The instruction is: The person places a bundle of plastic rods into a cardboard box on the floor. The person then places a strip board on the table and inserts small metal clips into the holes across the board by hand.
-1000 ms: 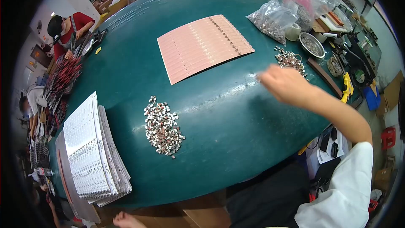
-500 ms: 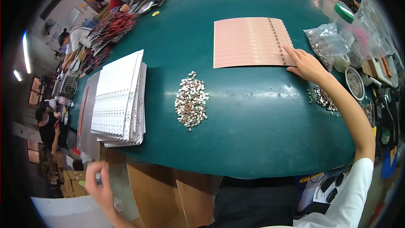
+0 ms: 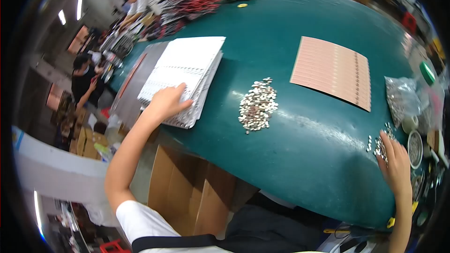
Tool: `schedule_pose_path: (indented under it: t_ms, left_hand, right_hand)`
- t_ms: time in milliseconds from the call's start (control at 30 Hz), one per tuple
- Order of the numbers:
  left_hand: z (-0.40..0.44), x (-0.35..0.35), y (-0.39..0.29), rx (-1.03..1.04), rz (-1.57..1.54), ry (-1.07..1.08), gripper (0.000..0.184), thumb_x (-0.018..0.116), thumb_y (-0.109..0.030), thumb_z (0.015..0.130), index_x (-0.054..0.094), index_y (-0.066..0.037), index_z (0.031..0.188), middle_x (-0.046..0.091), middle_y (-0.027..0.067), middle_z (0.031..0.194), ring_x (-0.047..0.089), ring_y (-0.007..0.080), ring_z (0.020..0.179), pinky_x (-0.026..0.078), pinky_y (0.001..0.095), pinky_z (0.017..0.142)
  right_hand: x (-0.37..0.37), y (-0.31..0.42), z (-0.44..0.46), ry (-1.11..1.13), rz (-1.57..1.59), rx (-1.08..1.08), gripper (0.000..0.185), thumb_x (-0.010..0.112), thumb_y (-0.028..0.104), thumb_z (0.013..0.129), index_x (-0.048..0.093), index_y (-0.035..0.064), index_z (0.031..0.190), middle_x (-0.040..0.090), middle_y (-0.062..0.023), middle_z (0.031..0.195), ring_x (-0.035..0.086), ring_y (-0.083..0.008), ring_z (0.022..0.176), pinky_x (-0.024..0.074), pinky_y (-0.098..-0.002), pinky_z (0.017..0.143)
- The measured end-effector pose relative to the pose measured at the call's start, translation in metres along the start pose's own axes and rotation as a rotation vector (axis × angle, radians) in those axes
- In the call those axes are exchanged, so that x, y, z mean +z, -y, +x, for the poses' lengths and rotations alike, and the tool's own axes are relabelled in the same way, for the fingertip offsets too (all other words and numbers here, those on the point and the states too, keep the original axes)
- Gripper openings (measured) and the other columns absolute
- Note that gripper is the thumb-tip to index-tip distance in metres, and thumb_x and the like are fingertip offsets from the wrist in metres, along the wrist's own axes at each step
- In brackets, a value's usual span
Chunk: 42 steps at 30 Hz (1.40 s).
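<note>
My left hand (image 3: 168, 103) lies on the front part of a stack of white perforated sheets (image 3: 192, 54), its thumb and fingers apart. At the right, my right hand (image 3: 394, 161) reaches with spread fingers into a small pile of metal parts (image 3: 378, 149). Between the hands a larger pile of small silvery and brown parts (image 3: 258, 105) sits on the green table (image 3: 300, 159). Farther back lies a pink panel of joined strips (image 3: 333, 72), with a row of small dark parts along its right side. Nothing gripped shows in either hand.
Bags of parts (image 3: 402, 98) and a metal bowl (image 3: 415, 149) stand at the right edge. An open cardboard box (image 3: 180, 187) is below the front edge. Red and black wires (image 3: 190, 9) are heaped at the back left, near co-workers.
The view has swung left. My left hand has come up from below the table edge onto the white sheets. My right hand has moved from the pink panel to the small pile.
</note>
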State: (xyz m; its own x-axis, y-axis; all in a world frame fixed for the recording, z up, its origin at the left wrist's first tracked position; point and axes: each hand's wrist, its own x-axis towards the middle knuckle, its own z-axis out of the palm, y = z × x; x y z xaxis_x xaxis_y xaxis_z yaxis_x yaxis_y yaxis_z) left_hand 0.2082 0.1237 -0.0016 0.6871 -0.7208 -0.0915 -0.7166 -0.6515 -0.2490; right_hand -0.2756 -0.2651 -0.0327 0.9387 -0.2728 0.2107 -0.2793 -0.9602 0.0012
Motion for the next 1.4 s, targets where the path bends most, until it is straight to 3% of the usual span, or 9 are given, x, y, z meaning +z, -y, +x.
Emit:
schedule_pose_path:
  t_ms: [267, 433, 567, 767, 867, 1000, 1067, 1233, 1400]
  left_hand:
    - [-0.013, -0.067, -0.004, -0.218, 0.234, -0.077, 0.019, 0.052, -0.013, 0.091, 0.060, -0.004, 0.106, 0.070, 0.0240, 0.087, 0.070, 0.0415, 0.082, 0.055, 0.0541, 0.073]
    - [-0.045, -0.138, 0.066, -0.146, 0.141, -0.712, 0.023, 0.046, -0.021, 0.101, 0.060, -0.003, 0.107, 0.067, 0.0258, 0.085, 0.067, 0.0425, 0.081, 0.053, 0.0493, 0.067]
    - [-0.123, -0.185, 0.033, -0.387, -0.651, -0.968, 0.035, 0.057, -0.026, 0.100, 0.062, -0.004, 0.128, 0.065, 0.0032, 0.115, 0.062, 0.0120, 0.097, 0.052, 0.0256, 0.078]
    - [-0.170, -0.082, -0.056, -0.069, -1.361, -0.706, 0.033, 0.056, -0.019, 0.099, 0.060, 0.004, 0.124, 0.062, 0.0099, 0.122, 0.058, 0.0158, 0.111, 0.046, 0.0311, 0.100]
    - [-0.179, -0.015, -0.176, -0.066, -1.577, -0.580, 0.027, 0.065, -0.020, 0.095, 0.046, -0.009, 0.080, 0.041, -0.0047, 0.077, 0.039, 0.0073, 0.073, 0.036, 0.0243, 0.068]
    - [-0.217, 0.065, -0.276, 0.005, -1.891, -0.215, 0.014, 0.064, -0.015, 0.096, 0.054, -0.005, 0.097, 0.048, -0.0061, 0.076, 0.040, 0.0020, 0.063, 0.031, 0.0168, 0.055]
    - [-0.228, 0.087, -0.286, 0.613, -1.518, 0.096, 0.028, 0.064, -0.009, 0.094, 0.060, 0.003, 0.119, 0.067, 0.0110, 0.096, 0.064, 0.0160, 0.082, 0.050, 0.0243, 0.072]
    - [-0.213, 0.049, -0.319, 0.851, -1.484, 0.741, 0.030, 0.057, -0.008, 0.098, 0.061, 0.001, 0.126, 0.070, 0.0132, 0.116, 0.068, 0.0242, 0.108, 0.053, 0.0331, 0.095]
    - [-0.165, 0.012, -0.303, 1.269, -1.130, 0.329, 0.026, 0.065, -0.013, 0.090, 0.068, -0.009, 0.115, 0.071, 0.0060, 0.110, 0.070, 0.0242, 0.095, 0.058, 0.0338, 0.080]
  right_hand:
    - [-0.016, 0.019, -0.015, -0.103, 0.032, -0.031, 0.057, 0.069, 0.002, 0.080, 0.052, 0.0038, 0.135, 0.062, -0.0167, 0.112, 0.060, -0.0350, 0.098, 0.0475, -0.0422, 0.086]
    - [-0.020, 0.025, -0.012, -0.134, 0.065, -0.057, 0.046, 0.069, 0.003, 0.079, 0.058, 0.0007, 0.123, 0.063, -0.0154, 0.105, 0.061, -0.0333, 0.093, 0.0479, -0.0422, 0.079]
    - [-0.020, 0.037, -0.022, -0.234, 0.134, -0.061, 0.036, 0.069, 0.004, 0.082, 0.062, 0.0020, 0.117, 0.065, -0.0144, 0.096, 0.063, -0.0329, 0.085, 0.0497, -0.0410, 0.075]
    - [0.025, 0.068, -0.016, -0.069, 1.455, 0.184, 0.051, 0.042, 0.039, 0.106, 0.046, 0.0021, 0.141, 0.065, -0.0131, 0.123, 0.063, -0.0231, 0.107, 0.0490, -0.0332, 0.094]
    - [0.022, 0.088, -0.005, 0.029, 1.858, 0.392, 0.059, 0.038, 0.045, 0.106, 0.038, 0.0010, 0.146, 0.061, -0.0119, 0.128, 0.060, -0.0197, 0.112, 0.0468, -0.0332, 0.098]
    - [0.017, 0.066, 0.000, -0.048, 1.702, 0.559, 0.050, 0.057, 0.028, 0.101, 0.044, 0.0003, 0.140, 0.059, -0.0083, 0.130, 0.057, -0.0120, 0.114, 0.0445, -0.0305, 0.100]
    - [0.030, 0.042, 0.013, -0.096, 1.230, 0.530, 0.043, 0.060, 0.033, 0.098, 0.059, -0.0015, 0.123, 0.069, -0.0121, 0.109, 0.065, -0.0164, 0.094, 0.0514, -0.0316, 0.086]
    - [0.076, 0.030, 0.047, 0.132, 0.737, 0.228, 0.046, 0.062, 0.045, 0.091, 0.070, 0.0051, 0.111, 0.071, -0.0197, 0.106, 0.068, -0.0357, 0.099, 0.0525, -0.0427, 0.088]
    - [0.091, 0.054, 0.072, 0.087, 0.392, 0.007, 0.033, 0.064, 0.035, 0.092, 0.070, 0.0063, 0.107, 0.069, -0.0171, 0.094, 0.066, -0.0344, 0.094, 0.0519, -0.0418, 0.083]
